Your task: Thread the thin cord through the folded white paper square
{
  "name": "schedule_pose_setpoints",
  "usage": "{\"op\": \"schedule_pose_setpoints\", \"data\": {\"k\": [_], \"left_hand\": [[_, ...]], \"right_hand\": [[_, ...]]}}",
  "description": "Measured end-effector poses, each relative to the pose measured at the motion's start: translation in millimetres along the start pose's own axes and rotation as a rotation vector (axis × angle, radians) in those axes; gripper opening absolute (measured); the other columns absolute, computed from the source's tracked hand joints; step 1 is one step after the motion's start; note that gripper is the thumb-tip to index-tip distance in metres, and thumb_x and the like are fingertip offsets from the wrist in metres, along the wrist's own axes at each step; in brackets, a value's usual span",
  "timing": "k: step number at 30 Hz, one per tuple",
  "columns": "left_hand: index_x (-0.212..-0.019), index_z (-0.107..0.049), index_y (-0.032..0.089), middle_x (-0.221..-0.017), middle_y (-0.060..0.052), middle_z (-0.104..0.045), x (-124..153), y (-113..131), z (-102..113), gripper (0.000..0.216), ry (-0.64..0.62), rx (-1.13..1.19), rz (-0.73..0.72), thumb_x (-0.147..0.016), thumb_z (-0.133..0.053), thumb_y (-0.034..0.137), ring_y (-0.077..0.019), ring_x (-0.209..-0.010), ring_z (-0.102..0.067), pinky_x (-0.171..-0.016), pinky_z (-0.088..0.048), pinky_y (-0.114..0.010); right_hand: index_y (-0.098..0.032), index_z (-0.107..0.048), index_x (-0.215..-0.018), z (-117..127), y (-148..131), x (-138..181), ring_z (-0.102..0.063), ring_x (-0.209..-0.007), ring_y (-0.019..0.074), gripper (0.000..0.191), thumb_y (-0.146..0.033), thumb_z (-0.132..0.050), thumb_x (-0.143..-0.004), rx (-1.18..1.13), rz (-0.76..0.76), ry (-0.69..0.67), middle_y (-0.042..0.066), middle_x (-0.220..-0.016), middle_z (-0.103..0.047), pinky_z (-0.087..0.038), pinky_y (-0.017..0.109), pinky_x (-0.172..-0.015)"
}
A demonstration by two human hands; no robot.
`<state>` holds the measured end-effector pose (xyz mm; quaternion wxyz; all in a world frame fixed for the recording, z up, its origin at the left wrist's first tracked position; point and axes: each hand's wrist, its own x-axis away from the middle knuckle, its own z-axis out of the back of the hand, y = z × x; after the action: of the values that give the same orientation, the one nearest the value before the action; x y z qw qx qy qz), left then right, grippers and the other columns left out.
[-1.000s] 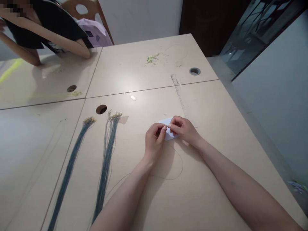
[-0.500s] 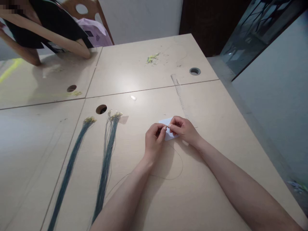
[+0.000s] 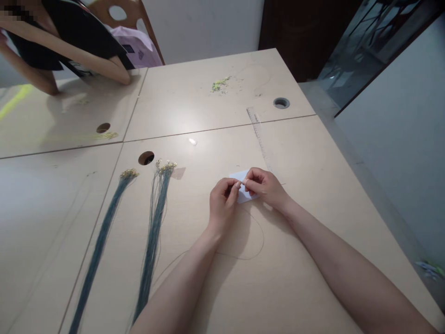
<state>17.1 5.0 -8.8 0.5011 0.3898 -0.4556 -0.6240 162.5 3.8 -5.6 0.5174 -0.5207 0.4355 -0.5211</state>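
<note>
My left hand (image 3: 223,198) is closed in a pinch over a small white card (image 3: 246,194) on the table. Thumb and fingertips of my right hand (image 3: 264,186) pinch right beside it, the two sets of tips almost touching. A thin dark cord (image 3: 263,239) runs up to the pinched fingers; the bit between the tips is too small to make out. From there the cord loops over the table and passes beneath my left forearm. Left of my arm lie two bundles of blue-green cords, a nearer bundle (image 3: 153,246) and a farther bundle (image 3: 100,250), both with gold-coloured metal ends.
A clear ruler (image 3: 259,134) lies beyond my hands. Yellow-green scraps (image 3: 219,85) are scattered farther back, near a grommet hole (image 3: 281,103). Another hole (image 3: 146,158) sits by the bundles. At the upper left a person (image 3: 93,51) leans on the table beside yellow cords (image 3: 109,135).
</note>
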Motion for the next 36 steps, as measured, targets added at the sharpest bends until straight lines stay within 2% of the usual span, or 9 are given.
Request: {"op": "schedule_pose_setpoints", "data": {"k": [36], "left_hand": [[-0.078,-0.059,0.017,-0.076,-0.004,-0.059,0.3,1.7,-0.4,0.017,-0.005,-0.004,-0.008,-0.082,-0.049,0.03,-0.0136,-0.071,-0.051,-0.062,-0.039,-0.025]], "right_hand": [[-0.019,-0.049,-0.064,0.2,-1.9,-0.1,-0.05,-0.051,0.0094,0.011,-0.024,-0.052,-0.073,-0.01,-0.012,0.008,-0.003,-0.059,-0.054,-0.039,0.023,-0.051]]}}
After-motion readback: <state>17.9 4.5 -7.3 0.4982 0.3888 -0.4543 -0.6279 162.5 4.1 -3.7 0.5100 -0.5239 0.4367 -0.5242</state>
